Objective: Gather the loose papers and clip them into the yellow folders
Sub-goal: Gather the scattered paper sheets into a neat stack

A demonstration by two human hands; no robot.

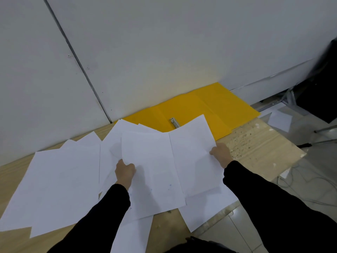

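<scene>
On the wooden counter (255, 143), against the wall, I see the yellow folder (200, 105) lying open w/ its metal clip (174, 122) facing up; its near edge is partly covered by paper. The left hand (125, 172) grips the left edge of a white sheet (153, 179), fingers curled round it. The right hand (220, 154) pinches the right edge of a second sheet (191, 157), just beside the first. More loose papers (60, 179) lie spread & overlapping on the counter's left side. One stray sheet (280, 120) lies on the floor at right.
</scene>
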